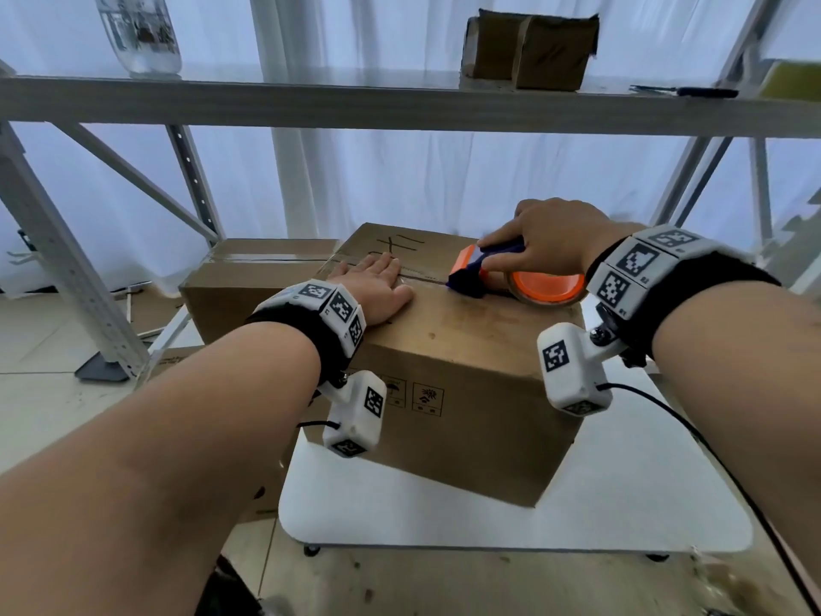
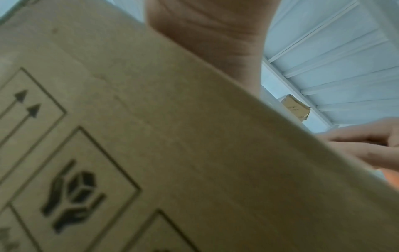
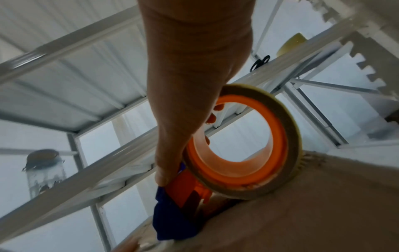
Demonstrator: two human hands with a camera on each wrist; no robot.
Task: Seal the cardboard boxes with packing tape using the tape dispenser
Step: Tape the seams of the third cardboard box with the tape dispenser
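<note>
A brown cardboard box (image 1: 448,349) stands on a white table (image 1: 622,504), its printed side (image 2: 151,153) filling the left wrist view. My left hand (image 1: 377,282) lies flat on the box top, fingers straight, over the centre seam. My right hand (image 1: 546,242) grips the orange and blue tape dispenser (image 1: 480,271) with its tape roll (image 1: 546,289), pressed on the seam at the box's right end. In the right wrist view the roll (image 3: 244,143) and the blue front piece (image 3: 172,220) touch the box top (image 3: 302,213). A strip of tape runs between the two hands.
A second cardboard box (image 1: 249,277) sits behind on the left. A metal shelf (image 1: 400,104) spans above, carrying a small box (image 1: 528,51), a glass jar (image 1: 137,33) and black scissors (image 1: 684,91). The shelf's uprights (image 1: 66,269) stand at left and right.
</note>
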